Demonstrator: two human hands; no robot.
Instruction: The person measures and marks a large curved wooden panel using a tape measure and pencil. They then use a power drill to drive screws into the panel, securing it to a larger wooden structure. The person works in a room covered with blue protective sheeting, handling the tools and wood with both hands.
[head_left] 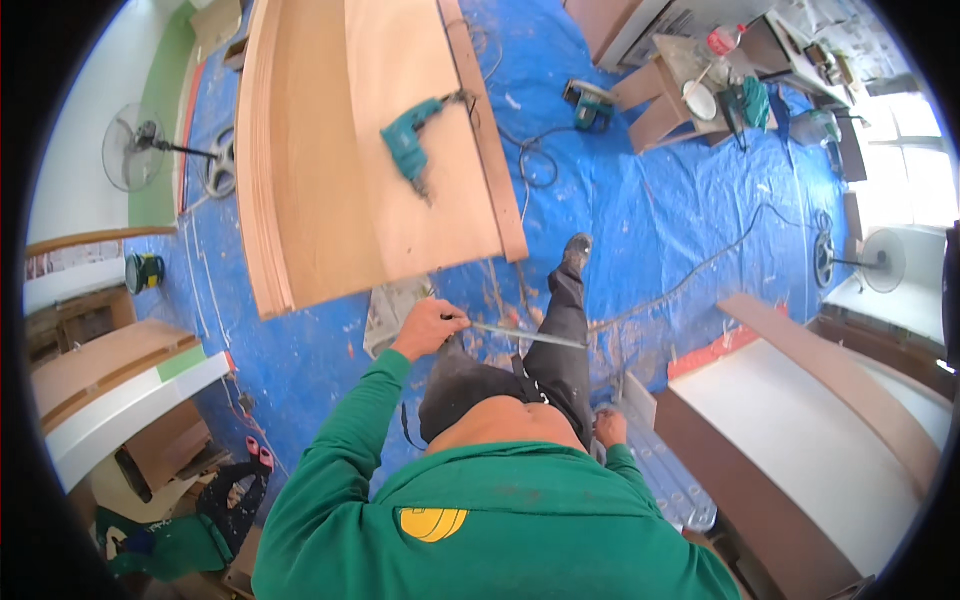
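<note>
My left hand (430, 326) is closed on one end of a long, thin, flat grey metal strip (540, 337). The strip points to the right across my thighs; whether it is a blade or a ruler I cannot make out. Low by my right hip is my right hand (610, 428), its fingers curled and partly hidden. What it holds, if anything, does not show. Beside it are a pale upright board piece (639, 402) and a clear, ridged plastic-looking thing (668, 478). Ahead, a teal power drill (406, 148) lies on a large wooden panel (330, 150).
Blue sheeting (690, 200) covers the floor, crossed by a cable (690, 287). A circular saw (590, 105) rests beyond the panel. Fans (135, 145) stand left and right. A cluttered small wooden stand (665, 95) is far right. Another person (180, 540) is low at left; a white-topped cabinet (800, 430) is at right.
</note>
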